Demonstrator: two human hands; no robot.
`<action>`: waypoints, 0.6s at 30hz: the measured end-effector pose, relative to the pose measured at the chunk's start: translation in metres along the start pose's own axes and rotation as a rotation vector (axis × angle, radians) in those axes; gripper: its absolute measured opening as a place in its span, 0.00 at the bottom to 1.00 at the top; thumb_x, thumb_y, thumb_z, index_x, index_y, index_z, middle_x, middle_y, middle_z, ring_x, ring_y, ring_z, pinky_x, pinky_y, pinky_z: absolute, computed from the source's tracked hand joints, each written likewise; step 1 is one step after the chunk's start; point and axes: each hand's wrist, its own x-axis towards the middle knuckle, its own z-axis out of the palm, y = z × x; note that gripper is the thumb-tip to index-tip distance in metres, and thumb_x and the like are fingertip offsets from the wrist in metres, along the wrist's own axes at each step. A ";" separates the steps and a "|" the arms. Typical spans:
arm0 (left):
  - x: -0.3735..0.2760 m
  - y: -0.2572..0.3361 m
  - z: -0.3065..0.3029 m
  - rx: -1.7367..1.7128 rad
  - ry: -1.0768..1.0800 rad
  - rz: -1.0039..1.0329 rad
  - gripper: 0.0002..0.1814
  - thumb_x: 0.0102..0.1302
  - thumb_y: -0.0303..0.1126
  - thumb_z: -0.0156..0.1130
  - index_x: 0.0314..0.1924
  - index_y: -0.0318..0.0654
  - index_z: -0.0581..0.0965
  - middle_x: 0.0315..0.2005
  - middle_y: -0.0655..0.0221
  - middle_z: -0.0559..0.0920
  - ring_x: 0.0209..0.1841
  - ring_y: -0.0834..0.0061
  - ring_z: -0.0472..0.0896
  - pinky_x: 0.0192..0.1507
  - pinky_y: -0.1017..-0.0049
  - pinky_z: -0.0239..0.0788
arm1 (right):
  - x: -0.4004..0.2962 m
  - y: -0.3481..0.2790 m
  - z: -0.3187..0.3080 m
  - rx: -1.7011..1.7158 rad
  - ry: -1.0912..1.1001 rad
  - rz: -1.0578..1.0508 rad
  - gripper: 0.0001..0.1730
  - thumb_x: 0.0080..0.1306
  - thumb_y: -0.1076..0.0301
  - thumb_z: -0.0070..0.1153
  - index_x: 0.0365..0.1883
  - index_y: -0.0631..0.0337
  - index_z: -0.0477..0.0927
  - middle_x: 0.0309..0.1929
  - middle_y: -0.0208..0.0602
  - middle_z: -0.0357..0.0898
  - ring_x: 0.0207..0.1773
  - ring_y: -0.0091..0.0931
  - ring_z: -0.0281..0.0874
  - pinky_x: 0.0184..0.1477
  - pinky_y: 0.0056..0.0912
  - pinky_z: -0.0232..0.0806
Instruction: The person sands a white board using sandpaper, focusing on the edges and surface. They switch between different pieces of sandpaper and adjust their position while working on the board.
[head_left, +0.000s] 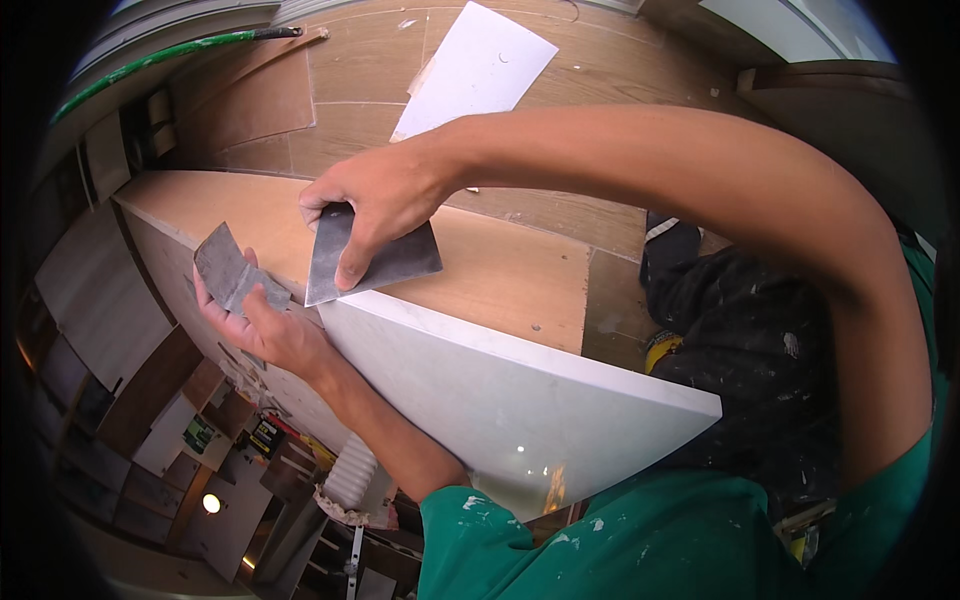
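Note:
My right hand grips a flat, dark grey rectangular sheet, with the thumb spread on its face. One pale edge of that sheet lies over the far corner of a glossy white marble-look panel. In my left hand is a creased, worn piece of grey sandpaper, pinched under the thumb. This hand is just left of the panel's corner, with the forearm along its side. The panel stands tilted against my body, its white narrow edge upward. Whether the dark sheet touches the panel is unclear.
A light wooden board with small holes lies beyond the panel. A white sheet rests on the wood-look floor. A green pole runs along the upper left. Shelving and cluttered boxes fill the lower left.

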 end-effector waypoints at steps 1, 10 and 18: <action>0.000 0.000 0.000 0.008 0.003 0.003 0.27 0.67 0.22 0.43 0.68 0.30 0.65 0.60 0.50 0.75 0.59 0.57 0.78 0.63 0.60 0.70 | -0.001 0.000 0.000 -0.010 0.001 -0.005 0.34 0.55 0.49 0.73 0.49 0.65 0.75 0.40 0.46 0.81 0.43 0.37 0.81 0.43 0.40 0.71; -0.001 -0.002 0.003 0.013 0.043 0.009 0.30 0.65 0.22 0.43 0.68 0.28 0.65 0.60 0.46 0.75 0.60 0.54 0.78 0.64 0.58 0.71 | 0.021 0.006 -0.002 -0.014 0.061 0.064 0.37 0.53 0.48 0.74 0.51 0.65 0.76 0.43 0.49 0.82 0.46 0.38 0.83 0.45 0.40 0.73; -0.001 0.001 0.005 0.020 0.048 -0.001 0.30 0.65 0.22 0.42 0.68 0.28 0.65 0.60 0.45 0.75 0.61 0.52 0.77 0.64 0.57 0.72 | 0.020 0.002 -0.001 -0.027 0.057 0.071 0.38 0.52 0.46 0.74 0.52 0.64 0.76 0.44 0.48 0.83 0.46 0.38 0.83 0.45 0.39 0.73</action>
